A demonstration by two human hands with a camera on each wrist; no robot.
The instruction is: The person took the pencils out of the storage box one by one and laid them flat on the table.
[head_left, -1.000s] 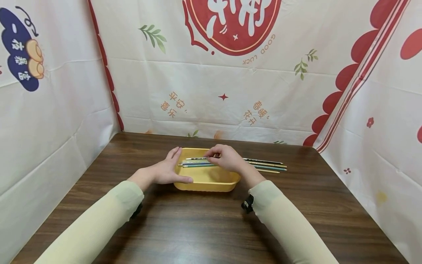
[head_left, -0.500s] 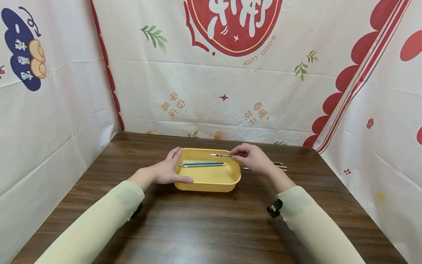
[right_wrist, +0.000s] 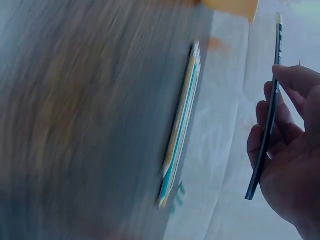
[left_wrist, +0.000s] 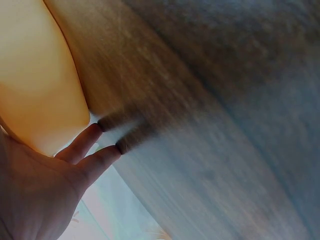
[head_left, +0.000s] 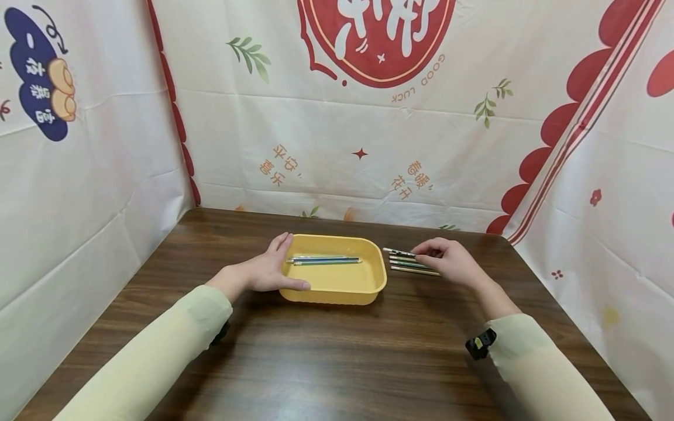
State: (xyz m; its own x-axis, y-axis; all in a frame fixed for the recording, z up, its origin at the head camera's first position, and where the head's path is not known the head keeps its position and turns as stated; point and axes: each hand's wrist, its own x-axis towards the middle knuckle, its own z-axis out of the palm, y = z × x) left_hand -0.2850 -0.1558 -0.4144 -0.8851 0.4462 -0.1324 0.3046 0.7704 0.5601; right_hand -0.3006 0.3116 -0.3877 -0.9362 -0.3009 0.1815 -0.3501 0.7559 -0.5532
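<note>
My left hand point(head_left: 263, 270) spans the left end of a yellow tray point(head_left: 337, 282), its thumb along the near rim and its fingers at the far left corner. The left wrist view shows two of those fingers straight beside the tray's wall. Inside the tray lie a few pencils point(head_left: 326, 262), blue and green among them. Right of the tray, my right hand point(head_left: 450, 262) pinches a black pencil point(right_wrist: 271, 112) with a white eraser end. Just below that pencil, a row of pencils point(head_left: 413, 271) lies side by side on the table; the hand hides their right ends in the head view.
The dark wood table point(head_left: 316, 362) carries the tray and the pencils. A printed white cloth point(head_left: 316, 117) hangs along its back edge and both sides, close behind the row of pencils.
My right hand has moved right, carrying the black pencil from over the tray to above the row on the table. My left hand has stayed at the tray.
</note>
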